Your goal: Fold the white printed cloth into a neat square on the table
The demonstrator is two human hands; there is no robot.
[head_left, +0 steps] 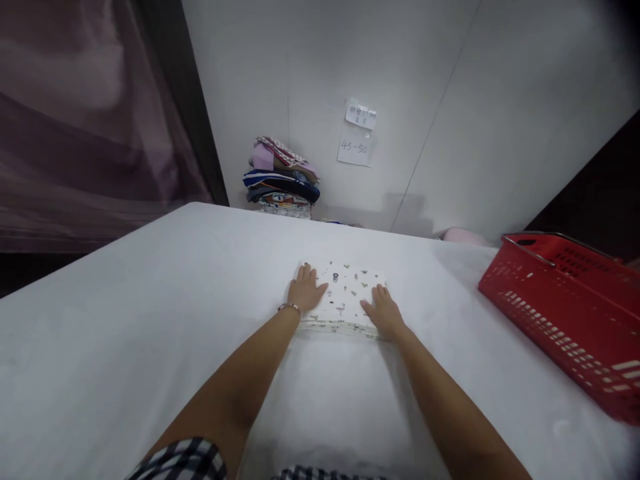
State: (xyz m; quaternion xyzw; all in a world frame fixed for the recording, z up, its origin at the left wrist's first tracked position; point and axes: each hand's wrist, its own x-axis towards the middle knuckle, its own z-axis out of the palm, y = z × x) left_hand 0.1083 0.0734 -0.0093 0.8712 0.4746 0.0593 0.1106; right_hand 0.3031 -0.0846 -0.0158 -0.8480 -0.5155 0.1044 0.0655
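A folded white cloth (345, 293) with small scattered prints lies in layers on the white table, its folded edges toward me. On its left side rests my left hand (305, 288), palm down with the fingers spread and the thumb pointing inward. A bracelet circles that wrist. Flat against the cloth's right side is my right hand (384, 311), its thumb apart from the other fingers. Neither hand grips the cloth; both press on its top near the sides.
To the right on the white table (200, 267) stands a red plastic basket (565, 313). Beyond the far edge rises a pile of folded clothes (283, 177) against the wall. Paper labels (355, 148) are stuck on the wall. A mauve curtain (90, 127) hangs at left.
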